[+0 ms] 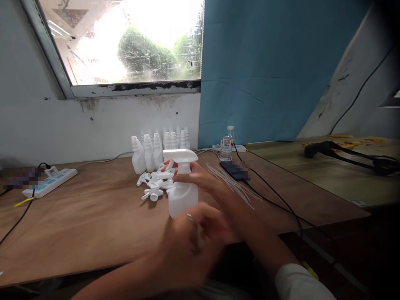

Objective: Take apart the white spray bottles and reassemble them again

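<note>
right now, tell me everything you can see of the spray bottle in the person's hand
The spray bottle is white, apparently plastic, with a slightly translucent-looking, rounded body and a spray head on top, its nozzle pointing left in the picture. It is roughly upright above the brown table, before loose spray heads. The right hand has its grip around the neck. The blurred left hand hides part of the base; whether it touches is unclear.

You face a stained white wall [106,131] | glaring, smeared window [103,54], greenery [145,50] beyond | blue sheet [253,71] to its right | brown tabletop [100,216] before you
</note>
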